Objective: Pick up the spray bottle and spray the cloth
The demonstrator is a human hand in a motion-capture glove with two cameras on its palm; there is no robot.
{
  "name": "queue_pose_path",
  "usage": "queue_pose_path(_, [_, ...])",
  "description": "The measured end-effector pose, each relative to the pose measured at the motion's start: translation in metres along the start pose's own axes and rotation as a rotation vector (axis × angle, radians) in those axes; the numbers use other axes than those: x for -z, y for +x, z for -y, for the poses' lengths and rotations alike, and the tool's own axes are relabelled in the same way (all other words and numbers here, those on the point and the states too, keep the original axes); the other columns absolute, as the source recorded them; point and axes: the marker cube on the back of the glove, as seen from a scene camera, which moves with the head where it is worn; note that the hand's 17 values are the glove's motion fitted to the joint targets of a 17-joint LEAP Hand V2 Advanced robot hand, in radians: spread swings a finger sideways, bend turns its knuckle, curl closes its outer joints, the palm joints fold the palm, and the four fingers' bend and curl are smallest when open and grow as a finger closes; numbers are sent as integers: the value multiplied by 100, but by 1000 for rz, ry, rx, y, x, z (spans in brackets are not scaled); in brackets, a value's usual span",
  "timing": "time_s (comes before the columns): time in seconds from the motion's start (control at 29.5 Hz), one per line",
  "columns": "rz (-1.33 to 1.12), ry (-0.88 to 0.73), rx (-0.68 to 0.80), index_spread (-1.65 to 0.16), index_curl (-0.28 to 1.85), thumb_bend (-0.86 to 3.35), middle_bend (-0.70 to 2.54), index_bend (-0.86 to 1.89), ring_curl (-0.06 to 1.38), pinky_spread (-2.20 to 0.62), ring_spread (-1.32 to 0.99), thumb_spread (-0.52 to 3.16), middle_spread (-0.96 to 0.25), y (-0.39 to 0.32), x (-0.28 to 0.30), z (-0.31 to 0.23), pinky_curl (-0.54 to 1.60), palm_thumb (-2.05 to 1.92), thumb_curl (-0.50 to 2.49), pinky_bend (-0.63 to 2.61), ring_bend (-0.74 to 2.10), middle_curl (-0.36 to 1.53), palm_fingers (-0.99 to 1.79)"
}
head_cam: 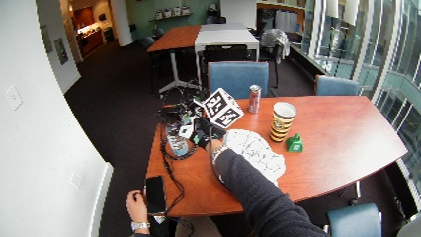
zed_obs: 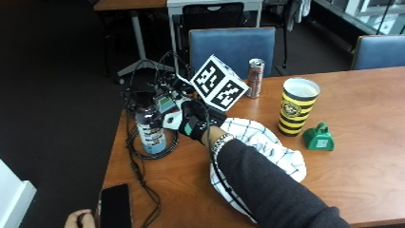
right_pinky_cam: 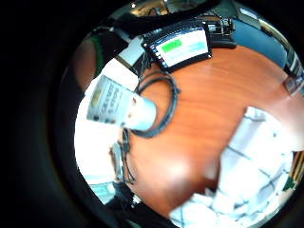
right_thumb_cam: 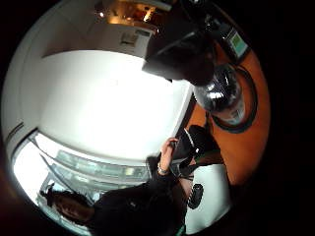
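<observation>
A clear spray bottle [zed_obs: 150,130] with a black spray head stands upright near the table's left edge, inside a loop of black cable. My gloved right hand [zed_obs: 193,121] is just to the right of it, at the height of its upper half, fingers stretched toward it; I see none curled round it. Both palm views show the bottle [right_pinky_cam: 118,104] [right_thumb_cam: 221,93] close by, with no fingers on it. The white checked cloth [zed_obs: 263,147] lies crumpled on the table under my forearm, also seen in the little finger side view [right_pinky_cam: 251,175].
A yellow and black striped cup [zed_obs: 297,107], a green bell [zed_obs: 318,137] and a slim can [zed_obs: 255,77] stand right of the cloth. A small screen device [right_pinky_cam: 183,45] lies behind the bottle. The bare hand [zed_obs: 79,218] holds a black phone [zed_obs: 115,206] at the front left corner.
</observation>
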Motion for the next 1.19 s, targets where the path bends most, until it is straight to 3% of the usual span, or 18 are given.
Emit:
queue_pose_path(0.27, [-175, -194, 49, -36, 36, -4, 15, 17, 34, 23, -6, 89, -7, 0, 22, -54, 36, 91, 47, 40, 23, 33, 31])
queue_pose_path(0.68, [-424, -237, 276, -40, 36, -4, 18, 21, 32, 25, -5, 95, -8, -23, 20, -151, 32, 71, 39, 27, 25, 31, 39])
queue_pose_path(1.19, [-526, -273, 306, -42, 37, -2, 18, 20, 31, 26, -5, 101, -11, -19, -4, -205, 31, 68, 36, 18, 20, 31, 45])
